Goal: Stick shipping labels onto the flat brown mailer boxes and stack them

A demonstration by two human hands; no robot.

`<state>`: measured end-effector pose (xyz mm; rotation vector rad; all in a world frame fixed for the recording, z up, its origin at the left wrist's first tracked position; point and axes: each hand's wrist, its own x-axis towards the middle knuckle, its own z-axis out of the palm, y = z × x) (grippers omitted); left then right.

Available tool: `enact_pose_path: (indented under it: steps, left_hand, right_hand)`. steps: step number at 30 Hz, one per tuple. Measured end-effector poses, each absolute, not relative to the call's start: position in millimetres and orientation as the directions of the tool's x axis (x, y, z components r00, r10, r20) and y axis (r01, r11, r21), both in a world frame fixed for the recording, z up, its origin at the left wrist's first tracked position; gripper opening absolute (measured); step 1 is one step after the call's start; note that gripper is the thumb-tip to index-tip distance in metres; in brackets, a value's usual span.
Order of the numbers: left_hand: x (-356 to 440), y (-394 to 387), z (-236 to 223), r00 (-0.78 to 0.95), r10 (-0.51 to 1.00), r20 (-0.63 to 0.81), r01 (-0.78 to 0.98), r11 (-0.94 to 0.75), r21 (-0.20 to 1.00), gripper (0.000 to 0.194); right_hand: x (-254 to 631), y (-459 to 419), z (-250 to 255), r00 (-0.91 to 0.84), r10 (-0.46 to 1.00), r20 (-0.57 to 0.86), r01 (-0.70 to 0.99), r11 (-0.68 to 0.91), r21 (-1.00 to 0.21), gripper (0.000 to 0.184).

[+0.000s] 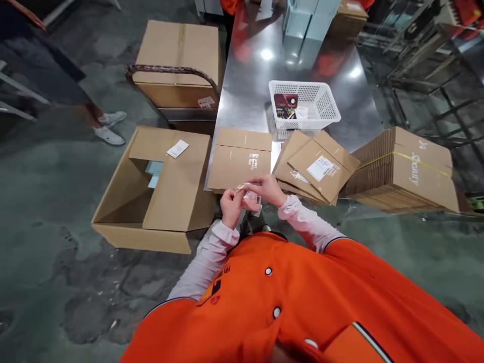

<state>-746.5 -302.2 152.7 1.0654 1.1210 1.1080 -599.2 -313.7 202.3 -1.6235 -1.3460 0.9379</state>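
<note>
left fingers [238, 198]: pinched together on a small yellow-marked piece [241, 186] | right fingers [257, 188]: bent, clamped over the top of the pink packet [251, 202] | pink packet: between the hands, by the near edge of the tabletop [245, 96], beside a flat carton [232, 169]

My right hand [267, 189] partly hides the pink pack [251, 201]; print too small to read. Bystander [45, 65] cut off upper left.
</note>
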Motion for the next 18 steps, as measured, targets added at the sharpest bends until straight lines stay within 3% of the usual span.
enact_pose_path:
  steps: [4,7,11,15,18]
  left_hand:
    - [-750,-288,132,0.133,0.967,-0.216,-0.283,0.246,0.927,0.047]
    - [-760,-274,120,0.249,0.928,-0.276,-0.371,0.354,0.859,0.05]
    - [-776,-269,99,0.376,0.847,-0.377,-0.209,0.474,0.856,0.056]
    - [-795,-286,74,0.42,0.746,-0.517,-0.117,0.61,0.784,0.059]
    - [-818,-309,56,0.442,0.671,-0.595,-0.077,0.689,0.72,0.063]
  right_hand:
    - [-600,-286,182,0.1,0.985,-0.138,0.275,-0.16,-0.948,0.031]
    - [-596,-258,178,0.076,0.996,-0.049,0.352,-0.073,-0.933,0.026]
    - [-586,-213,173,0.228,0.971,0.067,0.441,-0.042,-0.896,0.02]
    - [-579,-181,152,0.494,0.867,0.062,0.576,-0.272,-0.771,0.02]
    - [-577,-174,139,0.559,0.827,0.064,0.661,-0.399,-0.635,0.018]
